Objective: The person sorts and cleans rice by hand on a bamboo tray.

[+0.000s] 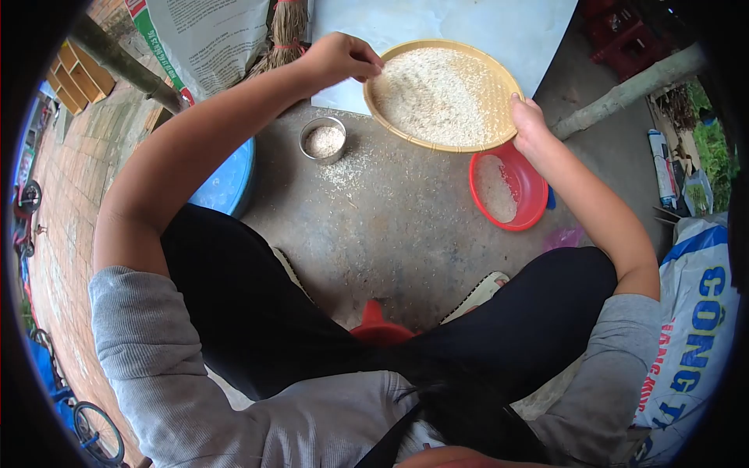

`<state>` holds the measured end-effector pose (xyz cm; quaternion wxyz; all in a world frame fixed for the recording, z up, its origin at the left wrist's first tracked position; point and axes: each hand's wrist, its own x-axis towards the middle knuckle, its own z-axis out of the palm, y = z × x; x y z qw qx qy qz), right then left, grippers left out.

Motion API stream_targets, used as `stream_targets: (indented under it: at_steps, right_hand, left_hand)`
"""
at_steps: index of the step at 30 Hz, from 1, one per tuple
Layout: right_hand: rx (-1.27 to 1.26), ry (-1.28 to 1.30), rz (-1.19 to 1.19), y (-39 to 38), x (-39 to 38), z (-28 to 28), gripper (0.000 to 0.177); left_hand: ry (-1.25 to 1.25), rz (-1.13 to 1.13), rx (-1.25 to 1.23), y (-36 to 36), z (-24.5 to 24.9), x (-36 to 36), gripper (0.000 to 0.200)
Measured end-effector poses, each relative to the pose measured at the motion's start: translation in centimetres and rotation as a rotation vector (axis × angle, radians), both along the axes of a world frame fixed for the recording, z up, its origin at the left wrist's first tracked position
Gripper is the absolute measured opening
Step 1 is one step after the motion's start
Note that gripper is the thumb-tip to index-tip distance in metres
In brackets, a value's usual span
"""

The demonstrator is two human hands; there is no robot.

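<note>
A round woven winnowing tray holds a spread of pale grains, likely rice. My right hand grips its right rim, with the thumb over the edge. At the left rim, my left hand is closed in a pinch. Its fingertips are right by the edge, and I cannot see whether anything is between them. Below the tray on the right stands a red plastic basin with grain inside. A small metal bowl, partly filled with grain, rests on the floor to the left.
Loose grains lie scattered on the concrete floor. A blue tub is beside my left knee. A white sheet lies beyond the tray. Printed sacks stand at the right, and a wooden pole reaches in there.
</note>
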<state>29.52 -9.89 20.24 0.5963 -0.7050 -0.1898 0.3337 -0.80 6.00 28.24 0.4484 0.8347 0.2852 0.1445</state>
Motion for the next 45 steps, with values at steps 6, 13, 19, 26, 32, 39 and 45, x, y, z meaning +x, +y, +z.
stream_targets:
  at_steps: [6, 13, 19, 26, 32, 39, 45]
  right_hand:
    - [-0.018, -0.024, -0.074, 2.2, 2.8, -3.1, 0.028]
    - [-0.096, -0.029, -0.031, 3.9, 1.0, -4.5, 0.029]
    - [-0.102, -0.019, 0.053, 4.9, -0.7, -4.3, 0.029]
    - [0.009, 0.181, 0.165, 4.5, -3.1, -1.4, 0.032]
    - [0.057, 0.209, 0.336, 3.6, -1.2, 0.4, 0.034]
    - [0.035, 0.286, 0.408, 1.0, -4.8, 3.3, 0.030]
    - [-0.174, 0.178, 0.418, -2.1, -1.1, 2.7, 0.036]
  left_hand:
    - [0.156, 0.201, 0.056, 7.1, -4.4, -4.7, 0.017]
    - [0.311, 0.143, -0.139, 9.1, -8.7, -6.7, 0.029]
    - [0.488, 0.305, -0.220, 8.3, -8.5, -6.0, 0.075]
    - [-0.031, 0.444, -0.810, 4.7, -8.2, -3.7, 0.067]
    - [-0.213, 0.548, -0.790, -1.2, -5.3, 0.2, 0.048]
    - [-0.136, 0.556, -0.878, 0.6, -4.2, -1.9, 0.046]
    - [-0.088, 0.431, -0.695, -5.3, -4.8, 0.9, 0.048]
